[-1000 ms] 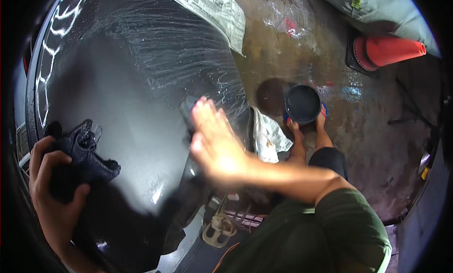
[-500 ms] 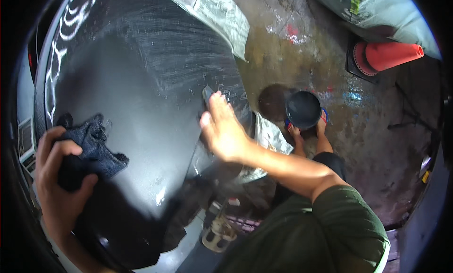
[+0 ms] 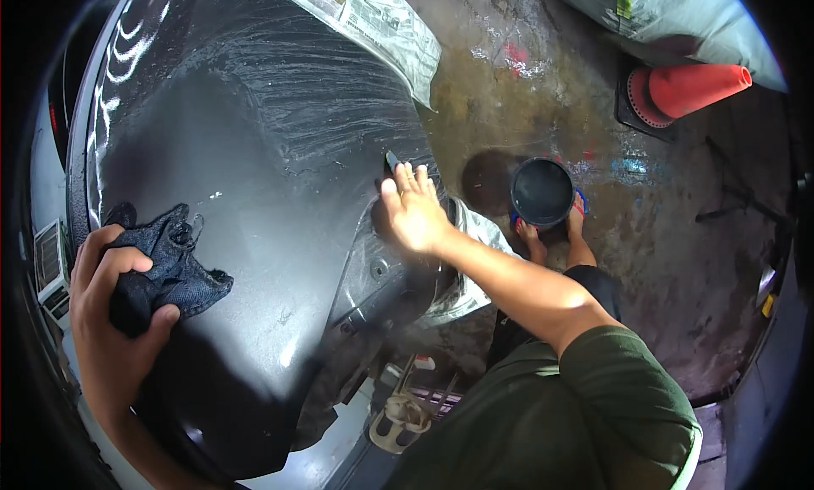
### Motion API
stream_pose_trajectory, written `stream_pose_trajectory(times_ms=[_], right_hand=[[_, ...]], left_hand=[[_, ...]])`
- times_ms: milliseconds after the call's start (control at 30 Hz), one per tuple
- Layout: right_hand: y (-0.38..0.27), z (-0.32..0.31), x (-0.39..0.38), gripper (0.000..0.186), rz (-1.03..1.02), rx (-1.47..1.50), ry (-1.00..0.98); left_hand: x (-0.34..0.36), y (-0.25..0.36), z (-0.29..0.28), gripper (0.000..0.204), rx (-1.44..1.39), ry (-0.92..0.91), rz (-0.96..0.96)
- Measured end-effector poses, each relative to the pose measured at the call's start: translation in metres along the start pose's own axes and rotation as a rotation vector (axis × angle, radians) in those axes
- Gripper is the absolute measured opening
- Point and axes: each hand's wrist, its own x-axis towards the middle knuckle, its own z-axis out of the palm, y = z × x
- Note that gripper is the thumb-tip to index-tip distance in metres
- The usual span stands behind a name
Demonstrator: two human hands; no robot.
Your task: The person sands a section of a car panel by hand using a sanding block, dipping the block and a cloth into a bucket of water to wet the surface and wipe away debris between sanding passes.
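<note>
My left hand [image 3: 119,295] is closed around a bunched dark wet cloth [image 3: 191,278], resting on the left part of a large black car body panel [image 3: 254,206]. Flat under the fingers of my right hand [image 3: 415,210] is a thin dark sanding block [image 3: 392,161], pressed against the panel near its right edge. Only the block's far tip shows; my palm and fingers cover the rest. Pale wet streaks curve over the panel beyond that hand, while the middle looks dull and smooth.
Newspaper masking [image 3: 390,32] borders the panel's far right edge. A black bucket [image 3: 543,192] stands on the wet floor by my feet. Further right are an orange cone [image 3: 691,93] and a covered vehicle [image 3: 678,19]. A pale holder [image 3: 398,422] sits below the panel.
My right hand has slid a little right along the panel with the sanding block, whose tip has also shifted right. My left hand keeps the cloth in nearly the same place.
</note>
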Motion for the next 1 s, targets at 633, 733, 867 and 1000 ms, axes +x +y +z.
stream_pose_trajectory(times_ms=[633, 733, 867, 1000], right_hand=[[-0.076, -0.011, -0.070, 0.074, -0.692, -0.017, -0.001], [-0.087, -0.007, -0.108, 0.074, -0.767, 0.140, -0.222], [-0.090, -0.022, 0.009, 0.075, -0.631, 0.203, -0.027], [-0.115, -0.008, -0.061, 0.078, -0.750, 0.069, -0.136]], left_hand=[[0.010, 0.010, 0.002, 0.044, -0.043, -0.024, -0.011], [0.005, 0.008, 0.004, 0.044, -0.020, -0.013, -0.017], [0.012, 0.018, 0.002, 0.045, -0.051, -0.018, -0.007], [0.006, 0.004, 0.002, 0.045, -0.036, -0.012, 0.053]])
